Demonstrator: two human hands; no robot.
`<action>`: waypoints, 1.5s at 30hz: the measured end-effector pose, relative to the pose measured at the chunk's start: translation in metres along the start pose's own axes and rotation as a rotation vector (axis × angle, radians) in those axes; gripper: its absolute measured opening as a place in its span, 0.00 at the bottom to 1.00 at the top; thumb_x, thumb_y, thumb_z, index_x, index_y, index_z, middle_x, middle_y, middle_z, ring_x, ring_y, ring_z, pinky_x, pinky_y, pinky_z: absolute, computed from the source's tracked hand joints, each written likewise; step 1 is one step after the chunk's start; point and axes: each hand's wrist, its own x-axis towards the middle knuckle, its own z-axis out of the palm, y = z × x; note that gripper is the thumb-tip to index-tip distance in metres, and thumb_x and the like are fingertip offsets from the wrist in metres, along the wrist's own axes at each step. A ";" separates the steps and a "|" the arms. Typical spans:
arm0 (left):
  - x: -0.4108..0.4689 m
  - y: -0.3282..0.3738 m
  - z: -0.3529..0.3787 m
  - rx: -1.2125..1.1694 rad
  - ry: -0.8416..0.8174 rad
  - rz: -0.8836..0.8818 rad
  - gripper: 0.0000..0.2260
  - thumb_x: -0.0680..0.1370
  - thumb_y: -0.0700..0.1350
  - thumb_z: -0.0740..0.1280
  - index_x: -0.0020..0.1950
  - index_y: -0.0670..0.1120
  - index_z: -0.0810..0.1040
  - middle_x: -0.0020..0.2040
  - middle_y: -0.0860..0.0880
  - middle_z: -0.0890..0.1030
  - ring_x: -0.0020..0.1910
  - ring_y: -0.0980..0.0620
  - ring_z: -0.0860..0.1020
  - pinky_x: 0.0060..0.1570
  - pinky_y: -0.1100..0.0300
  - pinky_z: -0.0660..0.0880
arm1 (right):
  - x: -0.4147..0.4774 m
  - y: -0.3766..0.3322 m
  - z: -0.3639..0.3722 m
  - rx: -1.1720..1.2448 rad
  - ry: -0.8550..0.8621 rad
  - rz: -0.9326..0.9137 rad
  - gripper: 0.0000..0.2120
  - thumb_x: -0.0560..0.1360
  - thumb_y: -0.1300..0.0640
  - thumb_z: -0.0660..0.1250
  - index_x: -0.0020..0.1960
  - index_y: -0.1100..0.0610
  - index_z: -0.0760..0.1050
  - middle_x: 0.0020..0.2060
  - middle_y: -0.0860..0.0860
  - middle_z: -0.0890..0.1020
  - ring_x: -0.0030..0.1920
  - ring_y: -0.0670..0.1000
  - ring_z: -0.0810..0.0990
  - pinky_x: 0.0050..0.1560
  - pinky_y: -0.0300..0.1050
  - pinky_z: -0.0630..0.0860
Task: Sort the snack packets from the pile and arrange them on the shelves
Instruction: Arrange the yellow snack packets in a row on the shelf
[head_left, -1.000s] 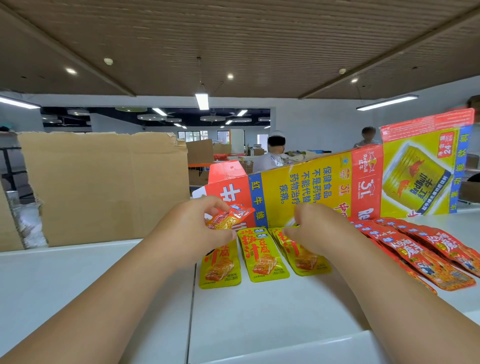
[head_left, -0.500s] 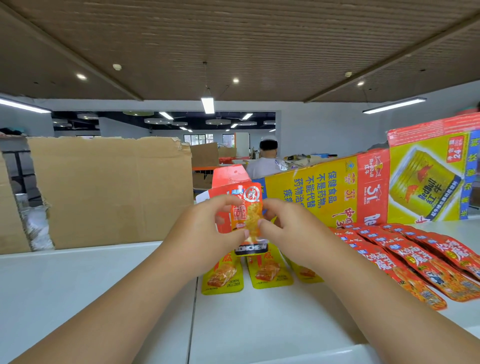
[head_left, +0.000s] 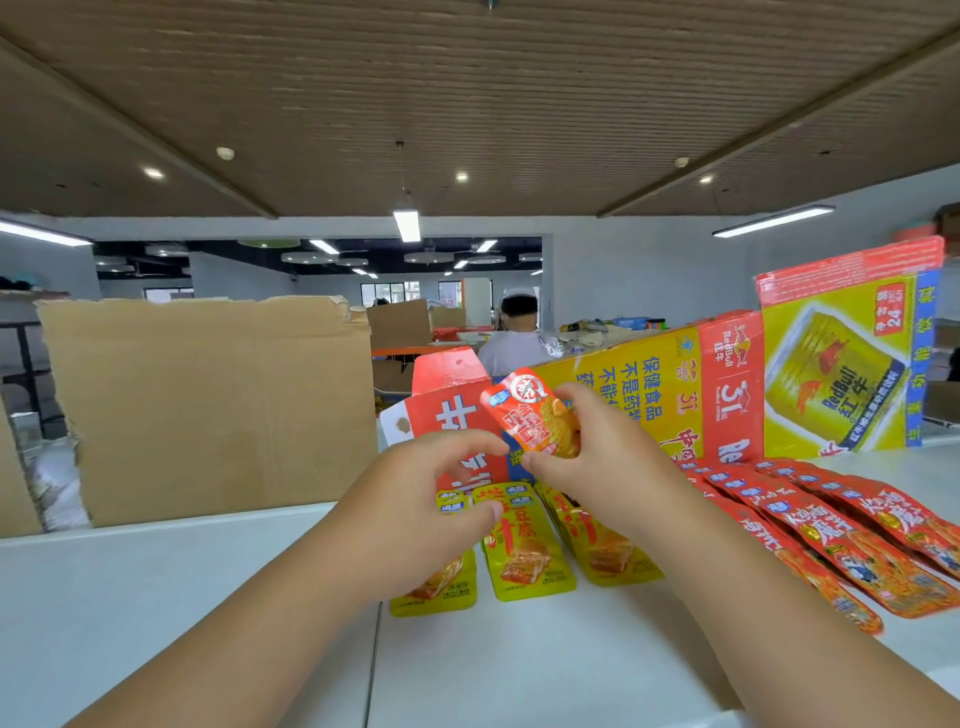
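R hand (head_left: 597, 457) pinches orange packet (head_left: 530, 415), long axis up-left; red row (head_left: 857, 530) lies right, nearer R; L hand (head_left: 426, 509) grip unclear.

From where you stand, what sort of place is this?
Probably a workroom or warehouse floor for sorting goods: yellow snack packets and red snack packets lie in rows on a white shelf, a flattened Red Bull carton stands behind them, and a person in a white cap is among cardboard boxes beyond.
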 end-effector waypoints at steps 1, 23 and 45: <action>0.000 -0.001 0.000 0.016 0.010 -0.007 0.17 0.76 0.52 0.73 0.55 0.72 0.73 0.52 0.74 0.74 0.56 0.72 0.72 0.45 0.77 0.68 | 0.001 0.002 -0.001 0.002 0.011 0.012 0.33 0.71 0.41 0.74 0.71 0.46 0.65 0.49 0.41 0.79 0.46 0.46 0.80 0.46 0.47 0.78; -0.004 0.033 -0.016 0.427 -0.061 0.193 0.24 0.78 0.60 0.66 0.74 0.64 0.65 0.68 0.59 0.73 0.68 0.52 0.68 0.63 0.54 0.69 | 0.008 -0.005 -0.034 -0.118 0.104 0.059 0.27 0.69 0.37 0.74 0.63 0.50 0.79 0.50 0.48 0.79 0.51 0.51 0.78 0.46 0.46 0.72; 0.148 0.253 0.207 0.357 -0.154 0.195 0.22 0.76 0.57 0.70 0.70 0.62 0.74 0.69 0.58 0.77 0.66 0.54 0.76 0.64 0.59 0.73 | -0.004 0.276 -0.299 -0.294 0.095 0.293 0.18 0.71 0.40 0.75 0.50 0.53 0.80 0.44 0.54 0.81 0.43 0.54 0.77 0.44 0.47 0.74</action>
